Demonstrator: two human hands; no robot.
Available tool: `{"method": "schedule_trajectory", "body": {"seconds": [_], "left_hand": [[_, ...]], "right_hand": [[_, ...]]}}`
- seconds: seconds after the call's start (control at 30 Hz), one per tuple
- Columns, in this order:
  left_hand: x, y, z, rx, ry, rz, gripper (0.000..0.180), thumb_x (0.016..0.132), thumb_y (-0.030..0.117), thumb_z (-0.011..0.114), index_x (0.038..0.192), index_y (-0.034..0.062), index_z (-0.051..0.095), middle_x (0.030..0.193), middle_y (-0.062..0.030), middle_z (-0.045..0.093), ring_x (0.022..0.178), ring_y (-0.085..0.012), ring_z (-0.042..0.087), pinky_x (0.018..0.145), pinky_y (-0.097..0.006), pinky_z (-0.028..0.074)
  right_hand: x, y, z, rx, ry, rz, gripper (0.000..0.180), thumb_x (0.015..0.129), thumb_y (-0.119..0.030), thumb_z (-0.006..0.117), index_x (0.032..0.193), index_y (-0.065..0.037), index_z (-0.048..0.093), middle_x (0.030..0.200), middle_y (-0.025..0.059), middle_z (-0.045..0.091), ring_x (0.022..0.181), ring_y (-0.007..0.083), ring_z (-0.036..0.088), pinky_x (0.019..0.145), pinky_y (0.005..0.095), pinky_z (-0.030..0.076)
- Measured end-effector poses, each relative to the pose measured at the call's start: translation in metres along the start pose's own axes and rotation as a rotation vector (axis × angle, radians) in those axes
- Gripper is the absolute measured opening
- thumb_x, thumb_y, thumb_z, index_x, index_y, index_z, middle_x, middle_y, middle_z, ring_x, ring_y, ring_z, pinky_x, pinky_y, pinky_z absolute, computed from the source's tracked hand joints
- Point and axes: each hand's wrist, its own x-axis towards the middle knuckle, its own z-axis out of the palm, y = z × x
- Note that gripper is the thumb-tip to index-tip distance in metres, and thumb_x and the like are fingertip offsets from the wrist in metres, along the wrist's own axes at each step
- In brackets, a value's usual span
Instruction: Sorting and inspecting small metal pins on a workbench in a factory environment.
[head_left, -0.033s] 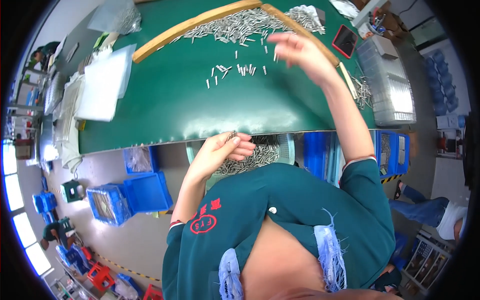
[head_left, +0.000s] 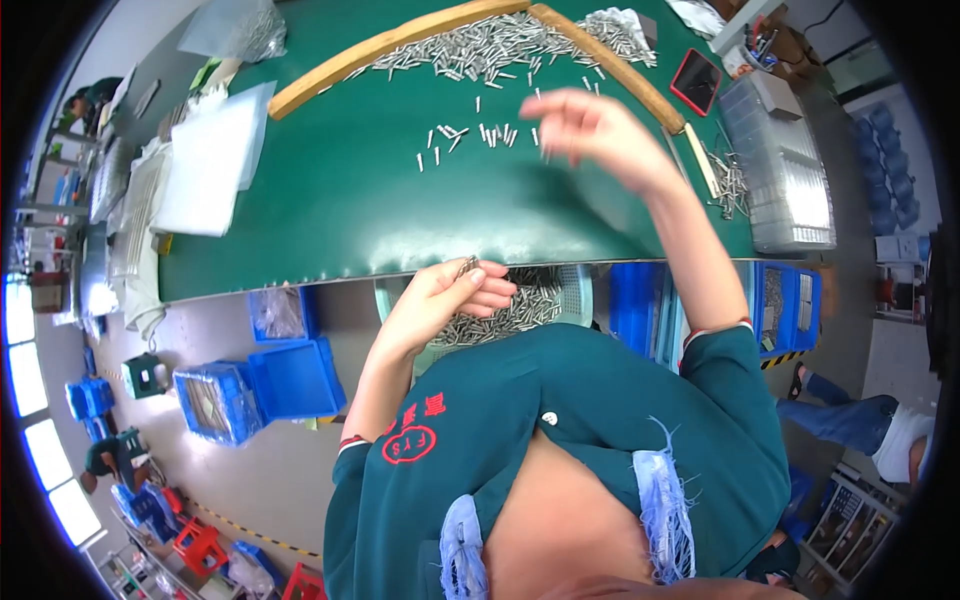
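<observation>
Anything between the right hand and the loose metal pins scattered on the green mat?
Nothing visible. The right hand hovers over the green table mat, with the small scattered silver metal pins lying just to its left on bare mat. The curved wooden strips lie farther back, out of the path.

A green-topped workbench [head_left: 330,210] fills the upper half of the view, its front edge curving with the lens. Below it lies a smooth grey floor [head_left: 270,470] crossed by a yellow-and-black striped line [head_left: 250,530]. Blue plastic bins [head_left: 290,378] stand on the floor. Bright windows [head_left: 30,420] glow along the left rim. Metal shelving [head_left: 850,510] shows at lower right.
</observation>
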Motion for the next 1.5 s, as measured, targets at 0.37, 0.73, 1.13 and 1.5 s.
{"method": "schedule_trajectory", "body": {"seconds": [0.37,0.73,1.13,1.5], "left_hand": [[-0.003,0.009,0.005,0.093,-0.086,-0.068,0.032,0.1,0.021,0.043,0.116,-0.0025,0.056,0.106,-0.0144,0.065,0.095,-0.021,0.066,0.081,-0.03,0.054],[0.001,0.002,-0.002,-0.059,-0.118,-0.085,0.033,0.099,0.023,0.047,0.113,-0.0049,0.057,0.103,-0.0176,0.067,0.09,-0.0206,0.068,0.077,-0.029,0.056],[0.001,0.004,0.0,-0.076,-0.096,-0.111,0.037,0.098,0.024,0.049,0.122,-0.0046,0.054,0.104,-0.0175,0.067,0.089,-0.0199,0.068,0.078,-0.029,0.056],[0.005,-0.002,-0.004,-0.298,-0.13,-0.156,0.039,0.098,0.023,0.048,0.122,-0.0082,0.051,0.106,-0.0208,0.066,0.091,-0.0222,0.068,0.076,-0.029,0.058]], "right_hand": [[-0.05,0.019,0.082,-0.131,-0.248,0.013,0.036,0.083,-0.005,0.063,0.119,-0.007,0.062,0.084,0.0013,0.063,0.075,0.0091,0.059,0.067,0.0248,0.048],[-0.052,0.022,0.085,-0.087,-0.219,0.026,0.035,0.083,-0.007,0.063,0.118,-0.007,0.062,0.087,0.0034,0.065,0.077,0.0115,0.061,0.071,0.0263,0.051],[-0.053,0.021,0.085,-0.173,-0.197,-0.015,0.026,0.086,-0.011,0.064,0.112,-0.007,0.067,0.093,0.006,0.065,0.082,0.0127,0.06,0.074,0.0268,0.048],[-0.049,0.02,0.083,-0.178,-0.212,-0.015,0.024,0.087,-0.015,0.064,0.109,-0.007,0.068,0.091,0.006,0.065,0.082,0.0142,0.06,0.071,0.028,0.047]]}}
